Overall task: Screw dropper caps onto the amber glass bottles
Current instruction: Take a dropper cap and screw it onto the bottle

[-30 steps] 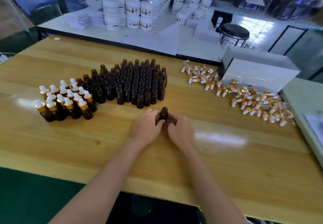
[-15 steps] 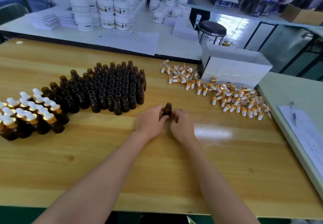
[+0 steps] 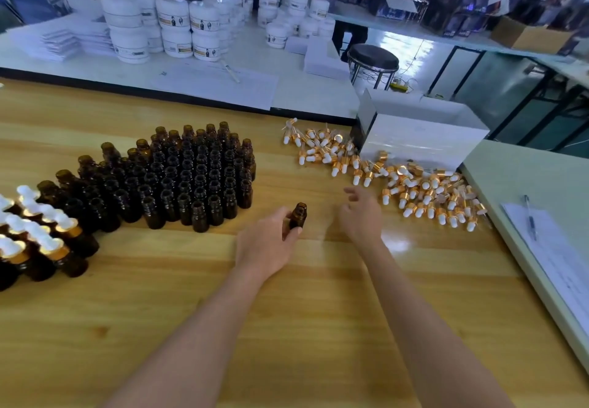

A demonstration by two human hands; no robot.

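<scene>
My left hand [image 3: 267, 245] holds one uncapped amber bottle [image 3: 298, 215] upright on the wooden table [image 3: 287, 312], thumb and fingers curled round its lower body. My right hand [image 3: 360, 213] hovers empty to the right of the bottle, fingers loosely spread, short of the pile of gold-and-white dropper caps [image 3: 414, 184]. A dense cluster of uncapped amber bottles [image 3: 191, 178] stands left of centre. Several capped bottles [image 3: 41, 242] stand at the far left.
A white box [image 3: 420, 140] sits behind the cap pile. To the right lies a pale board with paper and a pen [image 3: 529, 216]. White jars [image 3: 178, 28] crowd the far table, and a black stool [image 3: 373, 60] stands beyond the table's back edge.
My right hand has let go of the bottle and moved right toward the cap pile. The left hand still holds the bottle. The camera view has shifted right.
</scene>
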